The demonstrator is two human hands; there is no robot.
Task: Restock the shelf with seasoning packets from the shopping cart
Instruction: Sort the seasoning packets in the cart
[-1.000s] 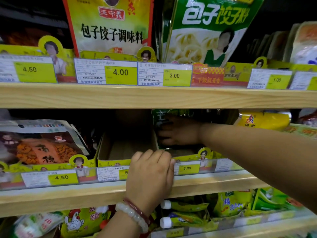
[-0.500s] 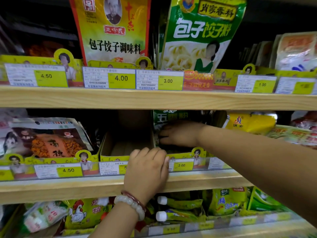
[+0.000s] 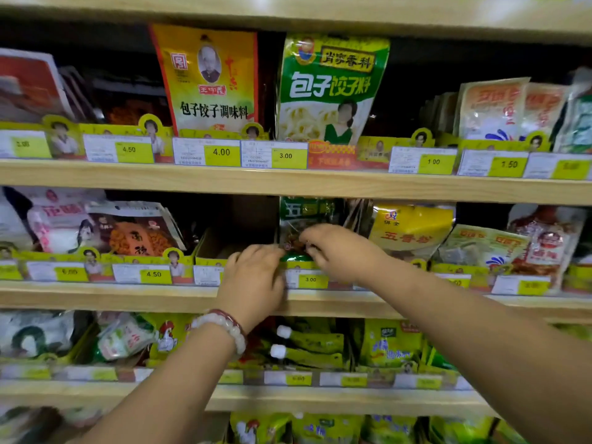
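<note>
While both hands meet at the middle wooden shelf (image 3: 192, 299), the right hand (image 3: 339, 251) pinches the green seasoning packet (image 3: 304, 216) standing upright in its yellow cardboard tray (image 3: 208, 261). The left hand (image 3: 253, 283), beaded bracelet (image 3: 224, 328) on the wrist, curls over the tray's front edge beside it.

1. Dim, warm indoor light; the wooden shelf (image 3: 160, 182) front edges are lit evenly.
2. Deep black shadow behind the packets at the back of each shelf level.
3. Price tags (image 3: 221, 152) near centre readable; those toward the left and right edges are smeared.
4. Wide-angle bowing of shelf lines; bottom corners soft.
</note>
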